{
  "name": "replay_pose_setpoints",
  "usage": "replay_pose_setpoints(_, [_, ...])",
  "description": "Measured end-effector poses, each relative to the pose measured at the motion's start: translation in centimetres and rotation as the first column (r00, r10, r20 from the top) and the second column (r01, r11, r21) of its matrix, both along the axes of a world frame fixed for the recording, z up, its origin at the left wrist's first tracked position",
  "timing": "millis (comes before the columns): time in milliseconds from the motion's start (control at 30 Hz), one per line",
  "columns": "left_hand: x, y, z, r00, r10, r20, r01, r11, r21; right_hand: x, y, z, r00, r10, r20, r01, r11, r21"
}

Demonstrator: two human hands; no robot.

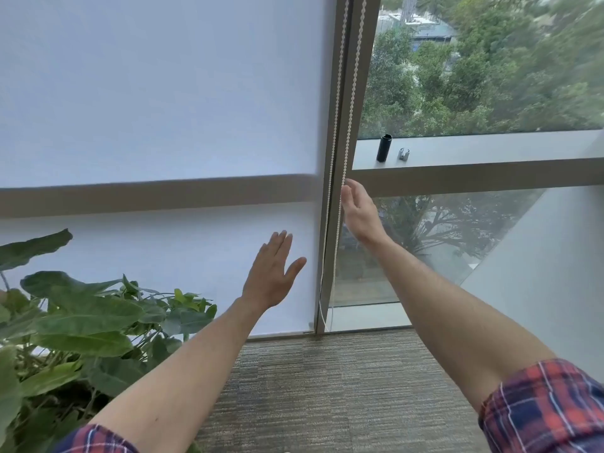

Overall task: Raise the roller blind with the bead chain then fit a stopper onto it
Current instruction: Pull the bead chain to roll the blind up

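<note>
The bead chain (348,125) hangs in a long loop down the window frame post (354,76), two white strands running side by side from the top of view to a low bend just above the carpet (327,387). The right hand (359,210) is up at the right-hand strand, level with the horizontal frame bar, fingers loosely curled and spread beside the beads; the fingertips look to be touching or just beside the chain, but the grip is apart, not closed on it. The left hand (273,273) hovers lower and to the left of the chain, flat and fully open, fingers together and thumb out, holding nothing and apart from the strands. Behind it, the roller blind (163,109) is fully down, its white fabric covering the left pane all the way to the floor, bottom edge at the foot of the post. On the ledge (474,152) of the right pane, just right of the chain, stands a small black cylinder (383,148), upright, and beside it a small silver clip-like piece (404,154), the two near each other but not touching. Trees show through the clear glass. A large-leafed plant (75,322) fills the lower left. Both forearms are bare, with red and blue plaid sleeves (549,410) rolled up.
</note>
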State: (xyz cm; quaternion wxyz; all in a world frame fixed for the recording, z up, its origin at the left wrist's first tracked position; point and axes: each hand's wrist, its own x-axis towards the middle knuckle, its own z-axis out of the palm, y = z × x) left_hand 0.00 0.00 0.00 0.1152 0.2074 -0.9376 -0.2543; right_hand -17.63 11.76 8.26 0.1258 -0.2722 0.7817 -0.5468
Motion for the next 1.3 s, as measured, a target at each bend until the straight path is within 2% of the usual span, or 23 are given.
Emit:
replay_pose_setpoints(167, [-1.2,0.3,1.5,0.998,-0.061,-0.035,0.064,0.994,0.089,0.3,-0.9,1.0,0.996,0.033,-0.082,-0.04,0.997,-0.073])
replay_pose_setpoints(300, [-2.2,0.5,3.2,0.981,-0.045,-0.186,0.067,0.991,0.115,1.4,-0.6,0.1,0.992,0.021,-0.124,-0.033,0.995,-0.097])
replay_pose_setpoints(467, [-4.1,1.3,7.2,0.912,0.018,-0.409,0.078,0.973,0.217,2.7,-0.3,-0.5,0.987,-0.025,-0.162,0.014,0.998,-0.068])
replay_pose_setpoints(600, [-5.6,1.9,10.4,0.881,-0.005,-0.473,0.153,0.949,0.275,3.7,-0.4,-0.5,0.985,0.024,-0.173,-0.029,0.999,-0.027])
replay_pose_setpoints(700, [-6.1,2.5,12.0,0.87,0.0,-0.493,0.197,0.917,0.347,4.6,-0.2,-0.8,0.982,0.034,-0.187,-0.045,0.997,-0.055])
replay_pose_setpoints(767, [-6.3,3.0,13.3,0.856,0.019,-0.517,0.249,0.86,0.445,5.7,0.0,-1.3,0.98,0.039,-0.196,-0.058,0.994,-0.092])
replay_pose_setpoints(833, [-6.3,3.5,14.9,0.816,0.046,-0.576,0.36,0.738,0.57,7.0,0.1,-1.6,0.981,0.072,-0.181,-0.095,0.988,-0.121])
replay_pose_setpoints(900, [-6.4,3.7,16.3,0.755,0.072,-0.652,0.468,0.638,0.612,8.1,-0.1,-1.9,0.98,0.094,-0.173,-0.119,0.983,-0.14])
replay_pose_setpoints(967, [-6.3,3.8,17.5,0.697,0.122,-0.707,0.516,0.599,0.612,8.7,-0.1,-2.1,0.983,0.09,-0.16,-0.115,0.981,-0.154])
replay_pose_setpoints(1100, [-6.2,4.4,17.7,0.632,0.251,-0.733,0.471,0.627,0.621,8.9,0.3,-2.2,0.982,0.102,-0.157,-0.127,0.978,-0.163])
replay_pose_setpoints(1300, [-5.9,5.3,17.6,0.655,0.274,-0.704,0.432,0.628,0.647,9.1,0.7,-2.3,0.982,0.115,-0.147,-0.139,0.976,-0.165])
